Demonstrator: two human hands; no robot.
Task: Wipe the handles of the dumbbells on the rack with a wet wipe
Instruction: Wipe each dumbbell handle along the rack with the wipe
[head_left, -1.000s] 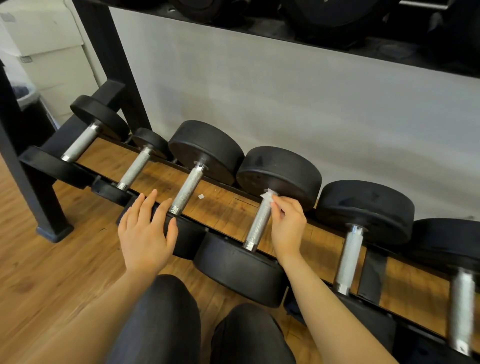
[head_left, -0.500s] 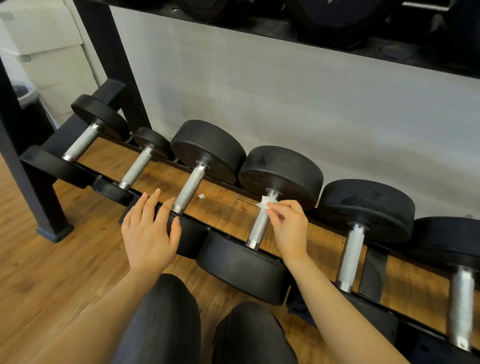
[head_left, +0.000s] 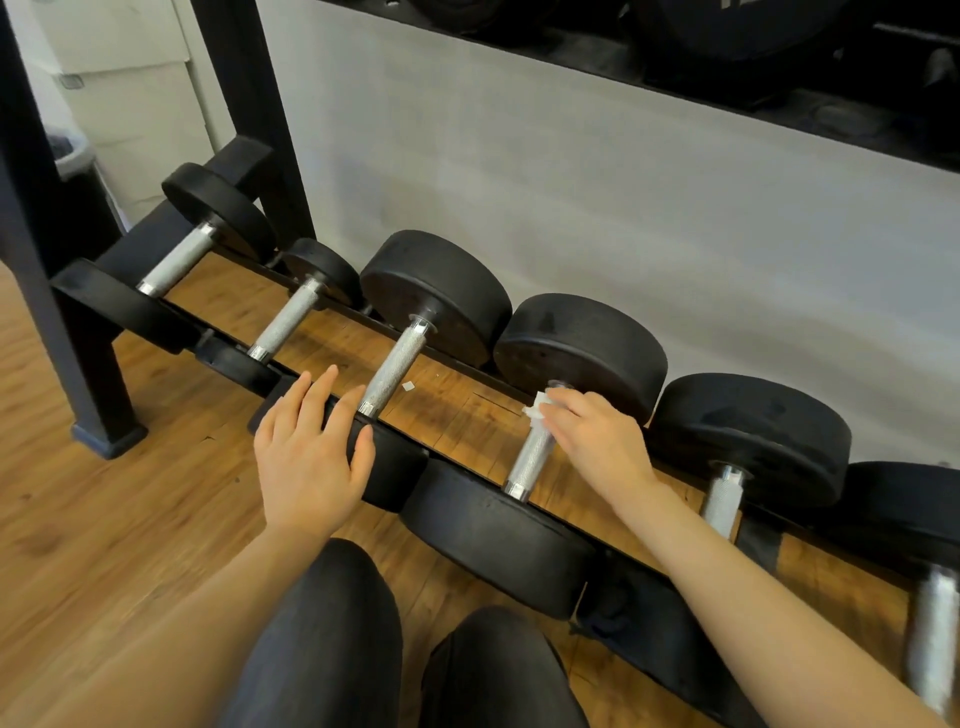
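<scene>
on the fourth handle (head_left: 535, 457), right hand (head_left: 597, 447) pinches wet wipe (head_left: 537, 405); left hand (head_left: 311, 457) rests spread.

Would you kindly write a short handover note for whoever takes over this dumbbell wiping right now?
Left hand: open, fingers resting on the near head of the third dumbbell.
Right hand: pinches the wipe against the far end of the fourth handle.
Done: cannot tell which handles are already wiped.
Left: run the wipe down the rest of the fourth handle, then probably the fifth handle and the sixth handle to the right.
</scene>
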